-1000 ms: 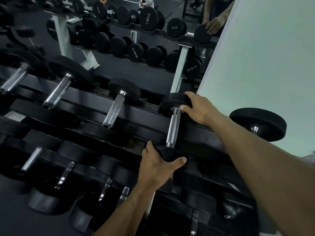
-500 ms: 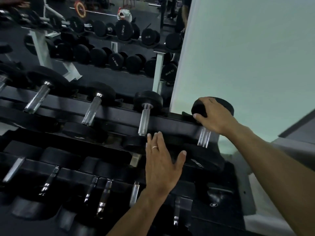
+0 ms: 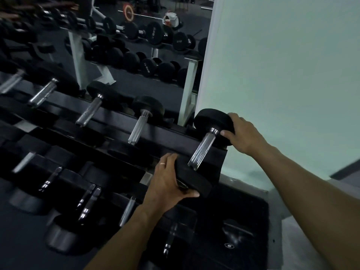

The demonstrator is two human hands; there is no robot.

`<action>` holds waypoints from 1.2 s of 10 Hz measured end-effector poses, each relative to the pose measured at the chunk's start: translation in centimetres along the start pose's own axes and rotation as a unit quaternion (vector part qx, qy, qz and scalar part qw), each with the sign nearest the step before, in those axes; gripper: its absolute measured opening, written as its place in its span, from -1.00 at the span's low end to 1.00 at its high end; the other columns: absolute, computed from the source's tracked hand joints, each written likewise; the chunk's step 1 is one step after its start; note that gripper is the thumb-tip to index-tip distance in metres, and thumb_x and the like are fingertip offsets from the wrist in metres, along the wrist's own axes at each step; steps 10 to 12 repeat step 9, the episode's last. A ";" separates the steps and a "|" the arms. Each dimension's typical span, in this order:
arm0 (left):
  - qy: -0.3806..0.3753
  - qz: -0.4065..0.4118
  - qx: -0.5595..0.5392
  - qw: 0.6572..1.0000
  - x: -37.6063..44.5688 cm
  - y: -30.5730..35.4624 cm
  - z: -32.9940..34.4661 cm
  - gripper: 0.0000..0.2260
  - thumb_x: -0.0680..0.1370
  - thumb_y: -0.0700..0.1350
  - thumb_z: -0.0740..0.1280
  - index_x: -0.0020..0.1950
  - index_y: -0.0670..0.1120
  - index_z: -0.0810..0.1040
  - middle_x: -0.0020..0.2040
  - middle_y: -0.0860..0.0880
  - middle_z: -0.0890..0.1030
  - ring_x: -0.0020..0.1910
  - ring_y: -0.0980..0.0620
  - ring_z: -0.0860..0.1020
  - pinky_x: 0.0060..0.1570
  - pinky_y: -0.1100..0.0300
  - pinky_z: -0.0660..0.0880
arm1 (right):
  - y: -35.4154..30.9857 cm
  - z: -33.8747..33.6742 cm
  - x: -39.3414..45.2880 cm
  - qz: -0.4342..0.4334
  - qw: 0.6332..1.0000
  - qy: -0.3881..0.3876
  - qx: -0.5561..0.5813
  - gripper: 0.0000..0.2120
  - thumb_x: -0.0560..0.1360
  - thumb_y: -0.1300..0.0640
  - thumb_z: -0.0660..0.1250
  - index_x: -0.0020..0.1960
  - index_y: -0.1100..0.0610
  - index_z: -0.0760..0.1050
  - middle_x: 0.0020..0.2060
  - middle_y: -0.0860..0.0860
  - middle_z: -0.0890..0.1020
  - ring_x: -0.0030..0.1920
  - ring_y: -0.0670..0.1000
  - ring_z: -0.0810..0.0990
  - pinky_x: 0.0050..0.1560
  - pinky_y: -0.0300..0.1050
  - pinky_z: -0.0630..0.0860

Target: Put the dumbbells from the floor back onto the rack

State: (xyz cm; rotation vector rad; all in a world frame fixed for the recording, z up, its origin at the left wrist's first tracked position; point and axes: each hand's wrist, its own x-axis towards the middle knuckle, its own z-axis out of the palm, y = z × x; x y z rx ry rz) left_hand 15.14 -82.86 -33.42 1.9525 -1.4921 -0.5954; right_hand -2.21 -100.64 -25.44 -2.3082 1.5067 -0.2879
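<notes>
Dumbbell [image 3: 202, 151], top rack [image 3: 165, 133] (right end): left hand [image 3: 167, 184] grips near head, right hand [image 3: 243, 133] far head.

The dumbbell [image 3: 202, 148] has two black round heads joined by a knurled chrome handle, and it lies at the right end of the top tier of the black rack [image 3: 171, 136], its far head toward the back edge and its near head over the front edge. Further black dumbbells with chrome handles lie in rows along the tiers to its left.
</notes>
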 end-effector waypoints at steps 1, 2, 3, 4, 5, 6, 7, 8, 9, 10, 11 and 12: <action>0.011 0.000 0.007 1.000 -0.2 0.1 0.4 -0.01 0.08 0.19 0.63 0.37 0.01 0.22 0.43 0.00 0.23 0.36 -0.03 0.32 0.29 -0.03 0.44 | 0.2 0.5 0.6 -0.008 1.000 0.026 -0.003 -0.64 0.59 0.08 0.29 0.34 0.13 0.34 0.11 0.17 0.55 0.09 0.24 0.51 -0.03 -0.03 0.33; 0.017 -0.007 0.008 1.000 -0.2 0.0 0.7 0.01 0.08 0.24 0.61 0.40 -0.01 0.22 0.43 0.01 0.23 0.33 -0.02 0.34 0.28 -0.02 0.44 | 0.0 0.3 1.5 -0.029 0.999 0.012 -0.037 -0.67 0.58 0.07 0.30 0.30 0.14 0.36 0.07 0.18 0.57 0.05 0.24 0.52 -0.06 -0.02 0.34; 0.018 -0.024 -0.002 1.000 -0.3 -0.1 1.2 0.06 0.09 0.28 0.59 0.45 -0.03 0.19 0.43 0.01 0.23 0.34 0.02 0.32 0.33 0.01 0.40 | -0.8 0.1 2.6 -0.056 0.996 -0.003 -0.069 -0.62 0.59 0.07 0.29 0.35 0.13 0.34 0.09 0.19 0.57 0.07 0.25 0.52 -0.05 -0.02 0.36; 0.023 -0.035 -0.017 0.999 -0.4 -0.3 1.5 0.08 0.10 0.31 0.56 0.46 -0.04 0.15 0.44 0.01 0.22 0.37 0.02 0.30 0.34 -0.02 0.39 | -1.3 0.2 3.1 -0.064 0.993 -0.006 -0.096 -0.61 0.59 0.05 0.28 0.37 0.13 0.32 0.11 0.18 0.57 0.09 0.25 0.52 -0.06 -0.03 0.32; 0.024 -0.035 -0.032 0.999 -0.4 -0.4 1.6 0.07 0.08 0.34 0.53 0.44 -0.02 0.17 0.41 0.04 0.23 0.35 0.05 0.30 0.33 -0.01 0.40 | -1.2 0.2 3.2 -0.070 0.992 -0.006 -0.104 -0.63 0.59 0.05 0.28 0.35 0.13 0.33 0.10 0.17 0.57 0.09 0.24 0.52 -0.06 -0.03 0.32; 0.026 -0.032 -0.035 0.999 -0.4 -0.4 1.6 0.05 0.11 0.31 0.56 0.46 -0.02 0.16 0.41 0.04 0.23 0.35 0.05 0.30 0.34 0.00 0.39 | -1.3 0.2 3.2 -0.066 0.993 -0.005 -0.097 -0.62 0.59 0.06 0.29 0.36 0.14 0.34 0.11 0.18 0.58 0.10 0.25 0.52 -0.05 -0.03 0.34; 0.022 -0.028 -0.029 0.999 -0.3 -0.7 1.5 0.06 0.13 0.28 0.58 0.48 -0.02 0.15 0.42 0.05 0.23 0.36 0.05 0.29 0.34 0.02 0.38 | -1.2 0.2 3.1 -0.066 0.994 -0.002 -0.089 -0.60 0.59 0.05 0.29 0.38 0.12 0.34 0.12 0.19 0.58 0.12 0.25 0.52 0.00 0.01 0.39; 0.003 -0.026 -0.029 0.999 -0.3 -0.2 0.9 0.10 0.13 0.27 0.58 0.50 0.01 0.10 0.44 0.04 0.21 0.39 0.04 0.27 0.35 0.01 0.38 | -1.2 0.0 3.2 -0.051 0.996 -0.028 -0.073 -0.56 0.59 0.04 0.29 0.42 0.09 0.32 0.16 0.19 0.56 0.17 0.24 0.51 0.10 0.06 0.45; -0.024 -0.017 -0.035 0.999 -0.3 -0.4 -0.3 0.23 0.16 0.23 0.59 0.58 0.02 -0.13 0.55 0.05 -0.04 0.53 0.01 0.07 0.44 -0.01 0.28 | -1.4 -0.7 2.7 -0.040 0.998 -0.022 -0.049 -0.41 0.58 -0.02 0.30 0.54 0.06 0.18 0.35 0.19 0.41 0.33 0.24 0.43 0.28 0.08 0.39; -0.024 -0.017 -0.035 0.999 -0.3 -0.4 -0.3 0.23 0.16 0.23 0.59 0.58 0.02 -0.13 0.55 0.05 -0.04 0.53 0.01 0.07 0.44 -0.01 0.28 | -1.4 -0.7 2.7 -0.040 0.998 -0.022 -0.049 -0.41 0.58 -0.02 0.30 0.54 0.06 0.18 0.35 0.19 0.41 0.33 0.24 0.43 0.28 0.08 0.39; -0.024 -0.017 -0.035 0.999 -0.3 -0.4 -0.3 0.23 0.16 0.23 0.59 0.58 0.02 -0.13 0.55 0.05 -0.04 0.53 0.01 0.07 0.44 -0.01 0.28 | -1.4 -0.7 2.7 -0.040 0.998 -0.022 -0.049 -0.41 0.58 -0.02 0.30 0.54 0.06 0.18 0.35 0.19 0.41 0.33 0.24 0.43 0.28 0.08 0.39; -0.024 -0.017 -0.035 0.999 -0.3 -0.4 -0.3 0.23 0.16 0.23 0.59 0.58 0.02 -0.13 0.55 0.05 -0.04 0.53 0.01 0.07 0.44 -0.01 0.28 | -1.4 -0.7 2.7 -0.040 0.998 -0.022 -0.049 -0.41 0.58 -0.02 0.30 0.54 0.06 0.18 0.35 0.19 0.41 0.33 0.24 0.43 0.28 0.08 0.39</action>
